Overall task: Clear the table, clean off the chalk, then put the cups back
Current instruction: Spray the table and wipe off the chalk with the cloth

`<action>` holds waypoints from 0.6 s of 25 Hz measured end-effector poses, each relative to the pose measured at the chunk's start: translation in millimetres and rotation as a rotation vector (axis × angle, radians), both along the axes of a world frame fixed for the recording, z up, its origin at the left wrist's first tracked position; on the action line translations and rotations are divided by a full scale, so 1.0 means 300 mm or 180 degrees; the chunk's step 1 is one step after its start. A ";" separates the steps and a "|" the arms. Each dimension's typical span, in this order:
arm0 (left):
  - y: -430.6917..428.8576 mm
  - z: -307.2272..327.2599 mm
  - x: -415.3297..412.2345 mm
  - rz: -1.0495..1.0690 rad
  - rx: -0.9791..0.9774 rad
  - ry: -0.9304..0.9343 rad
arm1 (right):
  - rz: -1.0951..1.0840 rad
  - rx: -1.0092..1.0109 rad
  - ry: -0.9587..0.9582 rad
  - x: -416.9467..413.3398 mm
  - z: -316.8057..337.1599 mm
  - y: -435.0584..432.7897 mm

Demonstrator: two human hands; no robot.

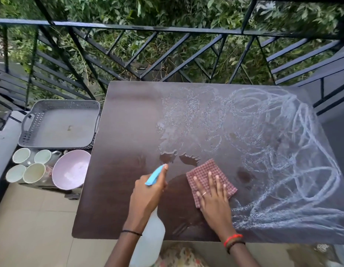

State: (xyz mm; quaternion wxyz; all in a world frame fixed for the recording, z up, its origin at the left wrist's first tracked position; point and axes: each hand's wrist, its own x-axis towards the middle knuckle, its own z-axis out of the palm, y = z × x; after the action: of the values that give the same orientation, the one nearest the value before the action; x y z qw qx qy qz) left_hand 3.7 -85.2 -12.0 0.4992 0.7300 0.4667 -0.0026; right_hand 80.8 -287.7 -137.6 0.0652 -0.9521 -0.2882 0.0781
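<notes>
The dark brown table (125,120) carries white chalk scribbles (279,143) over its right half and wet droplets near the middle. My left hand (148,191) grips a white spray bottle (148,239) with a blue nozzle, held over the table's near side. My right hand (211,197) lies flat on a red checked cloth (205,170), pressing it to the wet surface beside the chalk. Several pale cups (33,166) stand off the table at the left, on a low surface.
A grey perforated tray (26,124) sits left of the table, with a pink bowl (70,169) next to the cups. A black metal railing (167,29) runs behind the table. Tiled floor lies at the lower left.
</notes>
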 end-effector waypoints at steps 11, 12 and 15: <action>0.223 0.012 -0.020 0.0406 0.0262 -0.0201 | 0.1102 0.0108 0.0066 -0.012 -0.019 0.496; 0.233 0.011 -0.016 0.0389 0.0284 -0.0190 | 0.1287 0.0150 0.0084 -0.071 -0.021 0.476; 0.259 0.010 0.003 0.0434 0.0131 -0.0285 | 0.1617 0.0154 0.0029 -0.218 -0.028 0.312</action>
State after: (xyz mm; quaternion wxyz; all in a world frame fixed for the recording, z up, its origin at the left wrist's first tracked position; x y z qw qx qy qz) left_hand 4.6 -7.6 -9.2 0.5034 0.7061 0.4925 0.0736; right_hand 15.4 -194.2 -145.9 0.0676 -0.8470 -0.5196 0.0893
